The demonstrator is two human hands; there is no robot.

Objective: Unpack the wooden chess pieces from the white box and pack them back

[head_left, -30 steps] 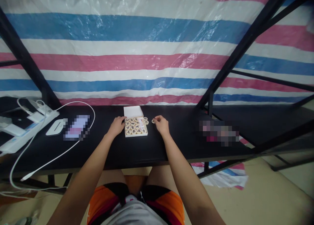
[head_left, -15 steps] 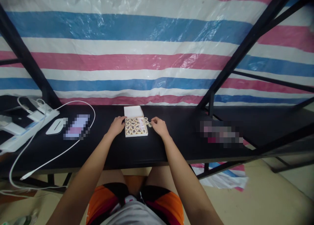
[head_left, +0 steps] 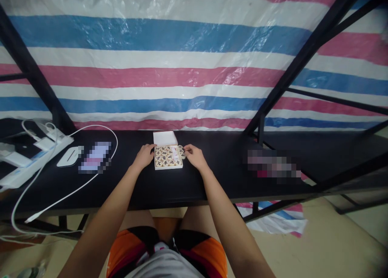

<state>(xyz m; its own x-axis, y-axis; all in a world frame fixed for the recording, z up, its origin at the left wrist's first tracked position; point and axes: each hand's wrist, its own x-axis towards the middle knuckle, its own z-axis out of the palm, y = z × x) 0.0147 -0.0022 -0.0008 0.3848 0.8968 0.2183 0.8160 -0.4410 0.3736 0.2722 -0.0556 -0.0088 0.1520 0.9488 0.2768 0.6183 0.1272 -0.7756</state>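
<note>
Clock dirs: box = ctr, 12 = far side of table. Writing: dark Chinese-style chars on the round pcs (head_left: 164, 157) in the box, 1 per pc; too small to read for sure. Phone-like slab (head_left: 95, 156) at 9 & low cluster (head_left: 273, 165) at 3 are pixelated, so any text there can't be told.

Box (head_left: 168, 168): shallow, white, approx. square, open, flat on black table (head_left: 224, 185), directly ahead of the person. Pcs inside are pale, cream-ish, in neat rows; toward 2 there's a whitish patch w/ pinkish marks, unclear what. White lid (head_left: 165, 138) lies at 12, along box's far edge. Few loose pcs (head_left: 180, 148), also pale w/ dark marks, bunched on table just beside box at approx. 2–3.

L hand (head_left: 144, 156) at 9: palm down, fingers pointing to 1, tips at box's far-L corner; whether it grips the edge, can't tell. L forearm comes in from 7.

R hand (head_left: 194, 156) at 3: knuckles up, fingers pointing to 10, thumb & fingertips narrow, close tog., at the loose pcs; can't tell if a pc is pinched. R forearm comes in from 5.

Further out at 9: white pad (head_left: 68, 159), then power strip (head_left: 38, 161) w/ plugs & white cable (head_left: 117, 142). Striped sheet (head_left: 169, 76) hangs at 12, red/white/blue.
</note>
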